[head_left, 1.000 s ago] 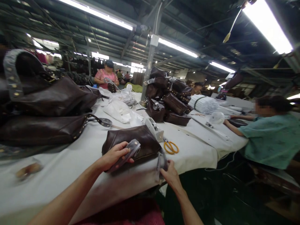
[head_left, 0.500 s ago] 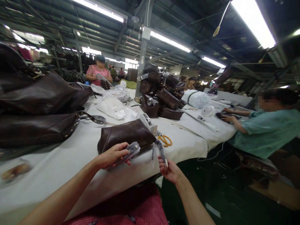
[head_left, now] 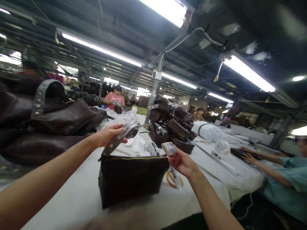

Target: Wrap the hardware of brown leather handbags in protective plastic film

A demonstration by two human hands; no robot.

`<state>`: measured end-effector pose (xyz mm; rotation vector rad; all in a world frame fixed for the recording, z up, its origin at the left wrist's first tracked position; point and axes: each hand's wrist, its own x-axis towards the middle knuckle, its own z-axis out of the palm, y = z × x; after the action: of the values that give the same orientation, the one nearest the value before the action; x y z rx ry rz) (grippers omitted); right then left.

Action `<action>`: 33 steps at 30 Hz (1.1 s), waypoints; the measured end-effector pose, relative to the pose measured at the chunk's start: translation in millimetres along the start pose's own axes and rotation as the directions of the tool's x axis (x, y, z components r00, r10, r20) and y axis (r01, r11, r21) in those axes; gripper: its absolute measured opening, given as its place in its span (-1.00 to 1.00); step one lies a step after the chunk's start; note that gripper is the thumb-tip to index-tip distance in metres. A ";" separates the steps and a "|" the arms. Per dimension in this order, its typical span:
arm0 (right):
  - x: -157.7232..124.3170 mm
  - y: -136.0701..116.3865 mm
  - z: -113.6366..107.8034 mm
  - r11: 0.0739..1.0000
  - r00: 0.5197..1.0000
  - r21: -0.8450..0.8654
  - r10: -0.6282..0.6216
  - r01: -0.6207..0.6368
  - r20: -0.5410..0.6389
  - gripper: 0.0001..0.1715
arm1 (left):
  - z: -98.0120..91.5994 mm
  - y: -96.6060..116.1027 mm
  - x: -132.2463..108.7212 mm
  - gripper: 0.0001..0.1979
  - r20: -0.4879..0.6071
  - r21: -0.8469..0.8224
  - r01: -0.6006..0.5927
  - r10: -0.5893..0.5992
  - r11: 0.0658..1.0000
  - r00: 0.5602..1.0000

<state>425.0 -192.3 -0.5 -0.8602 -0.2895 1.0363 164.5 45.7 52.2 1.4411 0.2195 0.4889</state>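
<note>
A dark brown leather bag [head_left: 133,182] hangs or stands upright over the white-covered table, its yellowish zip edge along the top. My left hand [head_left: 110,134] is closed on the bag's strap [head_left: 130,130], which is rolled up and wrapped in clear plastic. At the bag's top right corner, my right hand [head_left: 184,162] pinches a plastic-wrapped end piece [head_left: 168,148]; whether it is a strap end or a buckle cannot be made out. Just below that hand lie scissors with orange-yellow handles [head_left: 170,180], partly covered by a hanging plastic-wrapped strip.
Brown bags are heaped at the left [head_left: 59,123] and beside the post in a second pile [head_left: 178,129]. A bundle of white rolls [head_left: 208,130] lies to the right. One co-worker in green [head_left: 280,179] sits at the right, another in pink [head_left: 114,101] farther back.
The bag has been raised and turned from lying on the table to upright. Both hands have moved up with its strap ends, and the camera view has tilted upward.
</note>
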 end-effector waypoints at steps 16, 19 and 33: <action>18.8 5.2 56.0 0.998 0.991 -0.056 -0.016 0.024 0.133 -0.76 | 38.1 -43.9 14.2 -0.54 0.159 0.157 0.246 -0.270 0.956 0.949; 22.9 14.0 64.9 0.989 0.993 -0.148 0.000 0.018 0.118 -0.75 | 39.0 -47.5 16.7 -0.55 0.130 0.174 0.268 -0.292 0.947 0.947; 49.5 56.0 50.5 0.976 0.979 -0.188 0.136 -0.107 0.151 -0.76 | 35.9 -45.3 18.8 -0.67 0.099 0.224 0.368 -0.396 0.903 0.913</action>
<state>385.1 -113.3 -17.8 -0.9657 -0.4791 1.2116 205.2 19.7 15.1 1.5749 0.4386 0.0394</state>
